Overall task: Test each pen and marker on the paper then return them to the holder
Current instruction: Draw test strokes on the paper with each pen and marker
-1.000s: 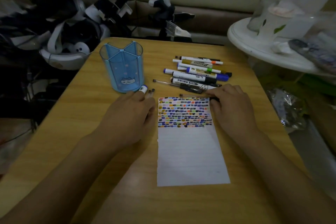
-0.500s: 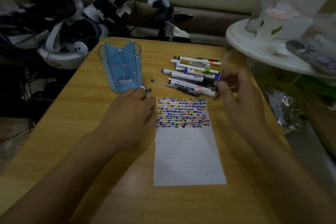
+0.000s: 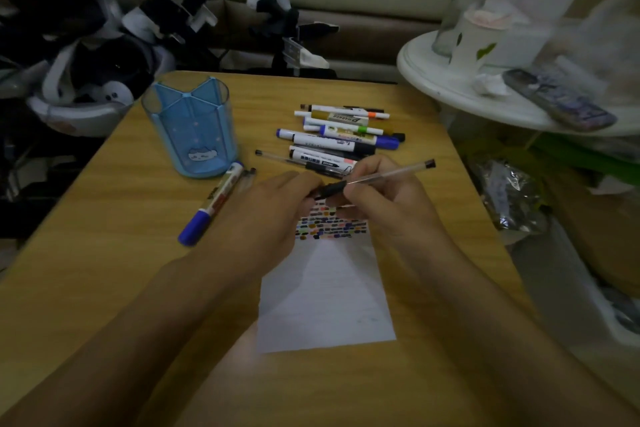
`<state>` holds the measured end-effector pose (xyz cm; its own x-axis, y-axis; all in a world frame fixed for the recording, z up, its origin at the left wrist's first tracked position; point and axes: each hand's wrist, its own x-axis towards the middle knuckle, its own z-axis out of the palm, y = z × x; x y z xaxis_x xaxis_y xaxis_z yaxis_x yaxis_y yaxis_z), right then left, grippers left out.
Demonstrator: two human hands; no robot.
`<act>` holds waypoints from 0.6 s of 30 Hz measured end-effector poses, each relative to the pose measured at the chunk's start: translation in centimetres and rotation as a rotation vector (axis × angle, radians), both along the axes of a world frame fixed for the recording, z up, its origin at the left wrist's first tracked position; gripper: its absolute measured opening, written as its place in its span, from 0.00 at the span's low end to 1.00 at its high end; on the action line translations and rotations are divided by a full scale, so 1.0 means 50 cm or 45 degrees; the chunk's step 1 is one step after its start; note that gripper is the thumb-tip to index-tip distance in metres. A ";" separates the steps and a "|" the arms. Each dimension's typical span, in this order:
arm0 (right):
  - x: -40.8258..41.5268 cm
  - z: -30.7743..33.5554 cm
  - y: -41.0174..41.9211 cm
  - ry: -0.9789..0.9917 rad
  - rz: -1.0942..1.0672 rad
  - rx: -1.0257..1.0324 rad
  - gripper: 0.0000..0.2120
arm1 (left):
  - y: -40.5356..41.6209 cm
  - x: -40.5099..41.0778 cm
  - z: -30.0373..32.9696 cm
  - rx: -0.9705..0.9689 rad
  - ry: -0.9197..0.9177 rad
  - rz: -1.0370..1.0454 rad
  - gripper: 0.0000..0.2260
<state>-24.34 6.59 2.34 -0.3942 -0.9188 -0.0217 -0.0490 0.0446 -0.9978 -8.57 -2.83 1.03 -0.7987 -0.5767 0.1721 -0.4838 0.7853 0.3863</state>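
both hands hide the top of the paper [image 3: 325, 291]. right hand [image 3: 388, 204] pinches a clear pen [image 3: 381, 177]; left hand [image 3: 270, 215] grips its black cap end. blue holder [image 3: 192, 128] stands beyond-left on the dim wooden table [image 3: 114, 218].

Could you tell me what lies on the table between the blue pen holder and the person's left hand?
In the head view, a blue-capped marker lies slantwise between the holder and the left hand, with a clear pen beside it.

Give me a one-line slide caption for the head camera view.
Both hands hold a clear pen above the swatch-covered paper, blue holder nearby.
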 end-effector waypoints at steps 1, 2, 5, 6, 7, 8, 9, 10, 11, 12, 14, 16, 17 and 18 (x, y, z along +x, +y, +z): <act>-0.003 0.000 0.003 0.009 0.014 -0.001 0.02 | 0.003 -0.001 -0.001 0.034 -0.013 -0.027 0.13; -0.004 0.000 0.006 0.015 0.021 -0.006 0.02 | 0.007 -0.003 -0.003 0.044 -0.006 -0.066 0.13; -0.010 -0.004 0.008 0.042 -0.004 0.012 0.08 | 0.027 -0.005 -0.001 0.023 0.064 -0.150 0.12; -0.012 -0.006 0.008 0.071 -0.008 0.033 0.09 | 0.031 -0.008 -0.001 0.027 0.063 -0.140 0.11; -0.015 -0.009 0.007 0.105 0.002 0.059 0.10 | 0.033 -0.011 0.000 0.025 0.045 -0.122 0.11; -0.017 -0.013 0.006 0.138 0.028 0.085 0.11 | 0.031 -0.015 0.001 0.022 0.013 -0.107 0.10; -0.019 -0.017 0.005 0.167 0.060 0.102 0.12 | 0.025 -0.017 -0.002 0.020 -0.029 -0.097 0.10; -0.020 -0.022 0.004 0.196 0.089 0.110 0.13 | 0.019 -0.017 -0.006 0.018 -0.044 -0.100 0.13; -0.020 -0.026 0.003 0.223 0.110 0.111 0.14 | 0.015 -0.017 -0.007 0.001 -0.024 -0.111 0.18; -0.019 -0.029 0.002 0.248 0.124 0.110 0.15 | 0.014 -0.016 -0.007 -0.026 -0.002 -0.122 0.20; -0.019 -0.032 0.001 0.272 0.131 0.102 0.15 | 0.018 -0.015 -0.005 -0.006 -0.006 -0.121 0.14; -0.019 -0.032 0.001 0.258 0.125 0.094 0.15 | 0.026 -0.016 -0.006 0.052 0.009 -0.127 0.03; -0.019 -0.031 0.001 0.239 0.119 0.093 0.15 | 0.030 -0.016 -0.004 0.058 0.034 -0.150 0.02; -0.019 -0.030 0.001 0.219 0.114 0.089 0.15 | 0.030 -0.016 -0.005 0.056 0.062 -0.172 0.01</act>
<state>-25.28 6.62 0.83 -0.3140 -0.9491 -0.0261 -0.2252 0.1011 -0.9690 -9.39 -1.30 0.77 -0.8607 -0.4726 0.1893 -0.3550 0.8236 0.4423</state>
